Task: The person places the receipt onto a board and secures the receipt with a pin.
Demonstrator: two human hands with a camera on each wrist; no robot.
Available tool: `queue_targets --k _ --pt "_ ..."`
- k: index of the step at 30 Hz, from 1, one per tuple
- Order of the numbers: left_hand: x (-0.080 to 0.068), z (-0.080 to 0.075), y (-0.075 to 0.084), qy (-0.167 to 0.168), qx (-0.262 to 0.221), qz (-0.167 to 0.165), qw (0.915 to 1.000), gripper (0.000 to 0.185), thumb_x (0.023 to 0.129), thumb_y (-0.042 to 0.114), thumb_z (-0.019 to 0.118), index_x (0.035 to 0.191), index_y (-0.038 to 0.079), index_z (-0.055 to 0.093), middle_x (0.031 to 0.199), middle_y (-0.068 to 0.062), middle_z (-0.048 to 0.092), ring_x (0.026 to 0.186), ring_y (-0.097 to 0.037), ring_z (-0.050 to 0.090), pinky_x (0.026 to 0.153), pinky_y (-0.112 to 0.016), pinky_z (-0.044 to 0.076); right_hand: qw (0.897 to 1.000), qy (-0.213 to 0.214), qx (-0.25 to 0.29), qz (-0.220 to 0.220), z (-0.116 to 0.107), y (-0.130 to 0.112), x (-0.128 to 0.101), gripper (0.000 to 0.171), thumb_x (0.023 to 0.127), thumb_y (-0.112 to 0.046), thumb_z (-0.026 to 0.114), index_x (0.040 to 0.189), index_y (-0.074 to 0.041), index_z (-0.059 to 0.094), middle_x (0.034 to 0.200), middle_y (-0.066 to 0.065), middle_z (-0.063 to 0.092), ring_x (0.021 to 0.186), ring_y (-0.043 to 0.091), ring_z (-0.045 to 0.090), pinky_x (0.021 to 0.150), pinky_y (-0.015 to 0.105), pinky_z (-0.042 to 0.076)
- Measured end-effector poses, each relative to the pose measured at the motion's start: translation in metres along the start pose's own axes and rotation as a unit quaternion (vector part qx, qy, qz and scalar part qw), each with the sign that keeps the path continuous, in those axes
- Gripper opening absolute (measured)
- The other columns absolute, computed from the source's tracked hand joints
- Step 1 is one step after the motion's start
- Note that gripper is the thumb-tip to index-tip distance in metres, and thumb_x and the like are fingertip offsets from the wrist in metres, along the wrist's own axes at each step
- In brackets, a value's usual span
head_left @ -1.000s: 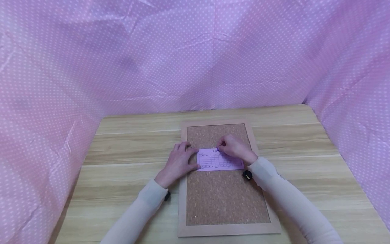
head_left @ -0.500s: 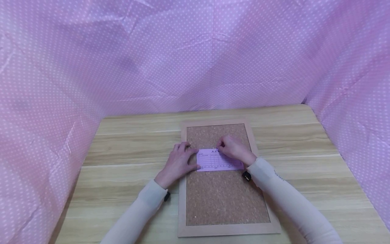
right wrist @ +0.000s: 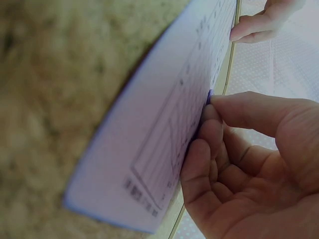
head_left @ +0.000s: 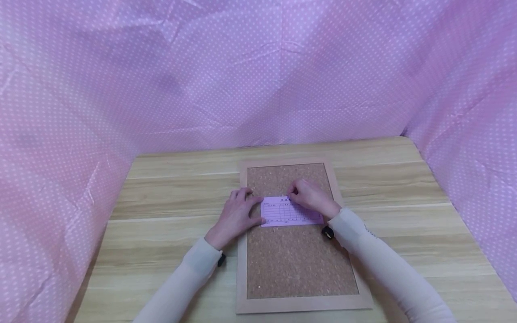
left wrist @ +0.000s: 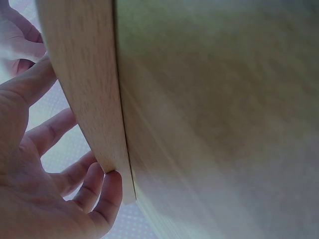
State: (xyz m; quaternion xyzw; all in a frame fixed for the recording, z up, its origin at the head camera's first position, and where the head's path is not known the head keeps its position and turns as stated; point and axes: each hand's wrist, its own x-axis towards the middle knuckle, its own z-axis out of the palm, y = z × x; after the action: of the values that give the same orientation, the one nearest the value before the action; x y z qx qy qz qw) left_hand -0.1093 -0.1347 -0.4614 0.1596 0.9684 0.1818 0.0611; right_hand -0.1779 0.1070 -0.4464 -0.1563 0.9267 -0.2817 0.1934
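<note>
The left hand [head_left: 236, 215] rests with relaxed fingers on the left edge of the purple slip [head_left: 291, 212], which lies mid cork board [head_left: 299, 260] on the bench [head_left: 169, 197]. The right hand [head_left: 311, 197] pinches a small pin at the slip's far edge. Best to press straight down while the slip stays flat. No containers show.

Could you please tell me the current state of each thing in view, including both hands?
Purple slip: lies flat on the cork board, printed side up.
Cork board: lies flat on the table.
Table: carries the cork board.
Left hand: fingers fairly straight, resting on the slip's left edge and the board's frame.
Right hand: fingertips curled, pinching something small at the slip's top edge.
</note>
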Motion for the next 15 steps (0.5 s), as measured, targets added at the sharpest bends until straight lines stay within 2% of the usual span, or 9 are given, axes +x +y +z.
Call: queue_targets --k 15 --pt "-0.0019 -0.0025 0.0031 0.002 -0.007 0.0 1.0 0.064 0.083 0.042 0.087 0.137 0.013 0.068 0.149 -0.02 0.047 0.132 -0.039 0.043 0.104 -0.055 0.042 1.0 0.018 -0.009 -0.023 -0.0012 -0.001 -0.0049 0.01 0.095 -0.011 0.068 0.099 -0.005 0.076 0.097 0.007 0.073 0.085 0.02 0.065 0.083 0.04 0.053"
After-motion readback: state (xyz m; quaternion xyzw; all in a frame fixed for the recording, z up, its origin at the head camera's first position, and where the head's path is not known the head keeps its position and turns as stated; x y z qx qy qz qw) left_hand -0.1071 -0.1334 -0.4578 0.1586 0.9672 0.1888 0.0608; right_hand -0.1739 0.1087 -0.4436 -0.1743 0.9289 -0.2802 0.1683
